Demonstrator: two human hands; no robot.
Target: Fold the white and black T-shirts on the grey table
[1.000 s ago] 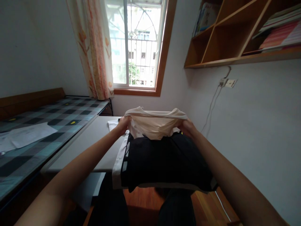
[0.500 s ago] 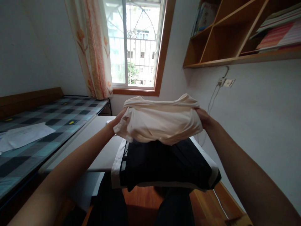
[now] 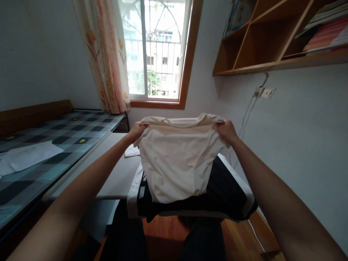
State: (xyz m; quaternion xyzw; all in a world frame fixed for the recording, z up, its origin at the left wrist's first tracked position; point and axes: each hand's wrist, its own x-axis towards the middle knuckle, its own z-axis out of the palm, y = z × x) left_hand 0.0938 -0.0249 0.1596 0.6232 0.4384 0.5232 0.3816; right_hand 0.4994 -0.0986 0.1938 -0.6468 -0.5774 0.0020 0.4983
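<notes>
A cream T-shirt (image 3: 176, 163) hangs stretched between my two hands, its neckline at the top and its lower part draped downward. My left hand (image 3: 137, 131) grips it near one shoulder, fingers closed on the cloth. On the other side my right hand (image 3: 227, 131) pinches the opposite shoulder. Under and behind the shirt lies a black garment (image 3: 228, 188) with white edging, spread over the near right end of the table. Whether the T-shirt's lower edge touches the black cloth I cannot tell.
The light grey table (image 3: 116, 181) stands in front of me, with a folded white item (image 3: 132, 150) on it. At left is a bed with a checked cover (image 3: 89, 125) and a white paper sheet (image 3: 32, 156). A wooden shelf (image 3: 266, 40) juts from the right wall above a socket (image 3: 268, 92).
The T-shirt, bunched and billowing before, now hangs down longer and flatter over the black garment. Both hands keep hold of its shoulders and have turned so more of the fingers show.
</notes>
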